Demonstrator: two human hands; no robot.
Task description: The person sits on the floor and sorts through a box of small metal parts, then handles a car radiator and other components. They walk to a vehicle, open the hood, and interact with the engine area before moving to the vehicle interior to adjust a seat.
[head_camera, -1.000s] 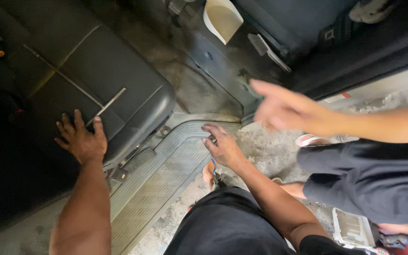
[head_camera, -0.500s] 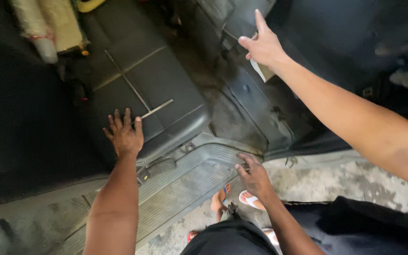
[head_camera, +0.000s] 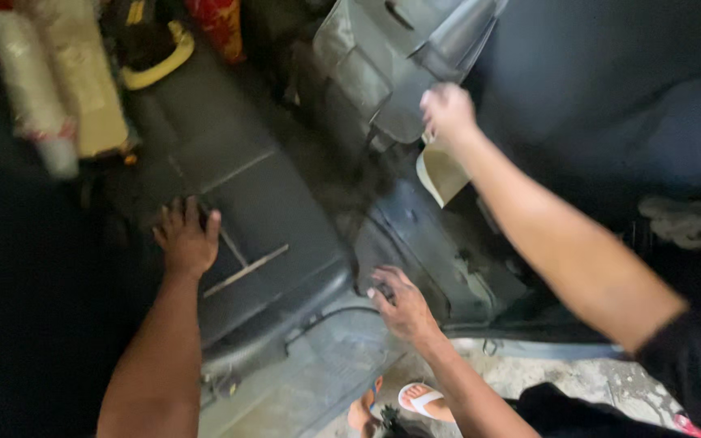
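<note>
Far left, a long roll [head_camera: 32, 97] wrapped in clear plastic lies on the seat, whitish with a red band near its end. Just right of it lies a flat beige pack [head_camera: 87, 89]. Far, at the top, stands a red-and-yellow bag [head_camera: 219, 26], blurred.

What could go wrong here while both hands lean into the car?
The left hand presses flat on the seat near a thin stick, which might poke it. The right hand rests on the dirty floor edge, where it might slip. Another person's arm reaches across nearby, so they could bump.
</note>
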